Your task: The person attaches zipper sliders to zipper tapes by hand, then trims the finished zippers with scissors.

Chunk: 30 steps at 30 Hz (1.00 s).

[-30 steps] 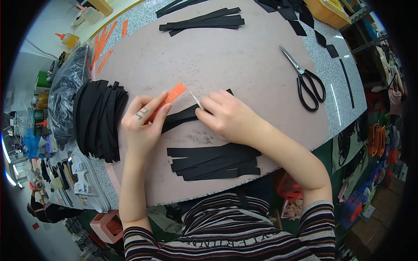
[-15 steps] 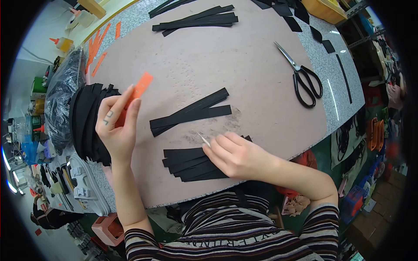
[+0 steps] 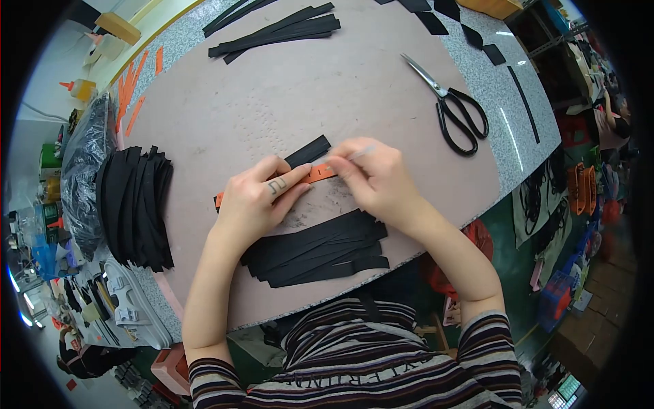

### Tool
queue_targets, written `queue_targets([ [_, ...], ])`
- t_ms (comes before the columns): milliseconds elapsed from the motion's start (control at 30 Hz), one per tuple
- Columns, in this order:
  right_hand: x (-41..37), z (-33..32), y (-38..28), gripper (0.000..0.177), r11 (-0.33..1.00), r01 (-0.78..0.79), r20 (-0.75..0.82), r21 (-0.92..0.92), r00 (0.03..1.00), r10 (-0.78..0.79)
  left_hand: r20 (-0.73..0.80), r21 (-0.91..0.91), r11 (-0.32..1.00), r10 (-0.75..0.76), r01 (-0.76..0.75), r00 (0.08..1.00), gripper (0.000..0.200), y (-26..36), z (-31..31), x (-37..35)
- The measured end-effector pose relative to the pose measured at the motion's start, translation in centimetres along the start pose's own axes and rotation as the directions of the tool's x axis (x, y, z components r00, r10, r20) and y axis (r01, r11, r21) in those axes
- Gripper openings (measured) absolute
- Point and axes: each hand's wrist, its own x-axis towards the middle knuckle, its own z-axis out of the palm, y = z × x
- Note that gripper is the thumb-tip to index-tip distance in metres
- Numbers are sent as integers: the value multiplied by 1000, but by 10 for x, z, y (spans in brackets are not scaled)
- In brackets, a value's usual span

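An orange strip with small slots point(image 3: 320, 173) lies along a black strip on the table mat, and my left hand point(image 3: 262, 193) presses it down with closed fingers. The strip's other end peeks out left of that hand. In my right hand point(image 3: 373, 174) is a thin, pale pen-like tool point(image 3: 362, 152), pinched with its tip at the orange strip's right end. Another black strip point(image 3: 310, 150) slants out just beyond the fingers. Nearer my body lies a fanned pile of black strips point(image 3: 317, 252).
Black-handled scissors point(image 3: 449, 105) rest at the right. A thick stack of black strips point(image 3: 135, 208) stands at the left by a dark plastic bag point(image 3: 90, 170). More black strips point(image 3: 279, 33) lie at the back, and orange strips point(image 3: 129, 85) at the far left.
My left hand has brought the orange strip down and right onto a black strip. My right hand has moved up from the near pile to the orange strip. The view has shifted slightly.
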Motion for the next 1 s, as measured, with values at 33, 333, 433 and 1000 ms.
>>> queue_targets([
  [33,3,5,2,17,991,129,1,-35,992,-129,7,2,1000,-2,2,1000,27,1,-1,1],
  [333,7,19,3,19,991,135,-4,1,991,-135,25,12,1000,3,-3,1000,24,-1,-1,1],
  [433,10,18,2,17,962,248,58,-109,968,-243,28,-12,1000,-13,14,1000,24,-4,0,0],
  [1000,-34,10,-23,32,515,839,599,-174,506,-621,-430,31,969,-209,246,878,29,-32,-74,-34],
])
